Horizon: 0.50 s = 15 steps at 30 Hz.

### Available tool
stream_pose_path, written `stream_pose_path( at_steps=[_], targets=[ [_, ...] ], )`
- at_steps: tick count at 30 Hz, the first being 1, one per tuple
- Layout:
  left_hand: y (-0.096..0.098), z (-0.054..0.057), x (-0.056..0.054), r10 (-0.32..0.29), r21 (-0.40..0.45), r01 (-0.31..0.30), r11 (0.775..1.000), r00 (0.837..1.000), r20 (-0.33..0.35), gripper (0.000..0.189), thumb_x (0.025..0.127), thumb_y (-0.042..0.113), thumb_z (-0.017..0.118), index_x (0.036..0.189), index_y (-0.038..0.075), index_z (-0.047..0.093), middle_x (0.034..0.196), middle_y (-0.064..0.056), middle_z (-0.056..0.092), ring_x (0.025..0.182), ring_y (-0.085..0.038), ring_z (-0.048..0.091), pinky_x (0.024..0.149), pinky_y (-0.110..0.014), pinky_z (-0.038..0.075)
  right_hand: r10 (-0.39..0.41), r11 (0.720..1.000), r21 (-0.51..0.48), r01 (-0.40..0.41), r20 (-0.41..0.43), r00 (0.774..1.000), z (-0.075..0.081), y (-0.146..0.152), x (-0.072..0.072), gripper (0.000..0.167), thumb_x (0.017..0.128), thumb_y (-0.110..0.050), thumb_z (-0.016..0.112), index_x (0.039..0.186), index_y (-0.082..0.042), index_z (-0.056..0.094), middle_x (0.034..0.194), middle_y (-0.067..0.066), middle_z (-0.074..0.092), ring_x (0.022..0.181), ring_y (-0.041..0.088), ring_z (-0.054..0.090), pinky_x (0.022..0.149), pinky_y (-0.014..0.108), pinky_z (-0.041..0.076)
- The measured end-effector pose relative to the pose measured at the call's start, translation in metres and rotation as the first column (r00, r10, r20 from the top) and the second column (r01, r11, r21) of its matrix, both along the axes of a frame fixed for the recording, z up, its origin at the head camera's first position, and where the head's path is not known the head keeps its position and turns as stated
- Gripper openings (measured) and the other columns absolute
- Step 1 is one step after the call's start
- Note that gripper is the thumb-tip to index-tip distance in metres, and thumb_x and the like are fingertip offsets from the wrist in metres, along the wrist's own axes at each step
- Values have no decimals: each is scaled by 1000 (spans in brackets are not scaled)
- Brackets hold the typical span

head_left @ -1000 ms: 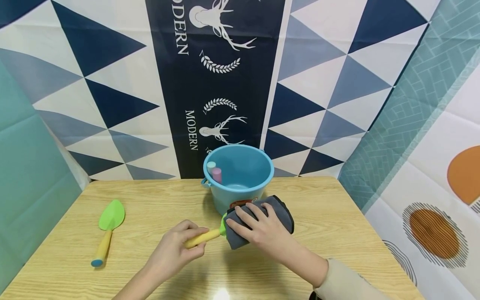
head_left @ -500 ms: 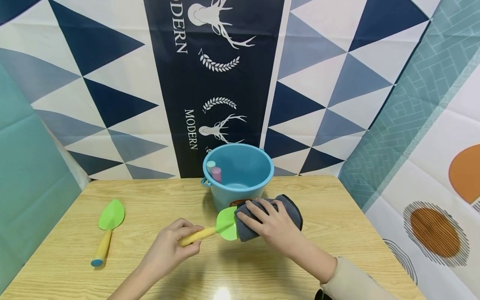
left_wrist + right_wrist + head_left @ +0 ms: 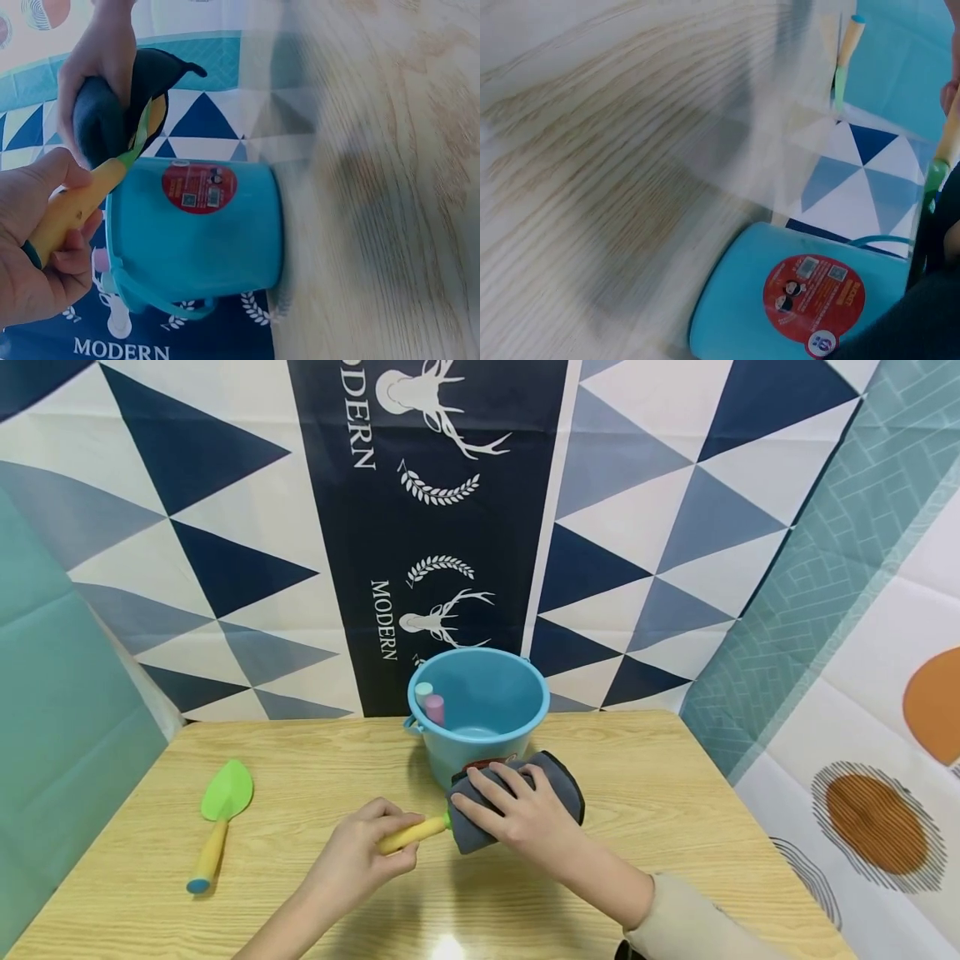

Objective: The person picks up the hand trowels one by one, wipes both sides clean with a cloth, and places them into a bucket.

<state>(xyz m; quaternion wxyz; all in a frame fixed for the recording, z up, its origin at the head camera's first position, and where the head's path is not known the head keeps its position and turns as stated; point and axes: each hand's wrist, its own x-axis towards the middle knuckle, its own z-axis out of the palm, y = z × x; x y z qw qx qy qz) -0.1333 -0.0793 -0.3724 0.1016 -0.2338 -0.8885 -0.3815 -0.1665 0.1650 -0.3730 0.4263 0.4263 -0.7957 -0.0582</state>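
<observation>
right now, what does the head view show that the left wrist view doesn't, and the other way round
Only the head view shows the loose shovel lying on the table and the floor inside the bucket.

Only the left wrist view shows the dark end cap of the held shovel and the round face of the red label, a mere sliver from the head.

Both show the left hand gripping the yellow handle and the right hand holding the grey cloth.
</observation>
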Motion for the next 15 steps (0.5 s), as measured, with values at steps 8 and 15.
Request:
stream_pose_path(
  at_steps=[8,15],
  targets=[
    [-1,-5,-1,-9,19,10,1000,999,-51,24,75,6,70,98,8,73,85,5,59,67,1,47,55,-16,45,-62,994,92,60,22,998,0,0,2,31,96,-16,49,123,-27,59,125,3,61,104,24,60,72,43,51],
    [-5,-8,-2,9,42,-6,999,997,-74,25,73,4,70,98,9,73,86,6,60,68,1,48,55,-16,45,-111,988,114,102,75,991,1,9,1,44,82,-14,64,124,-26,57,125,3,59,105,27,57,72,46,50]
  ],
)
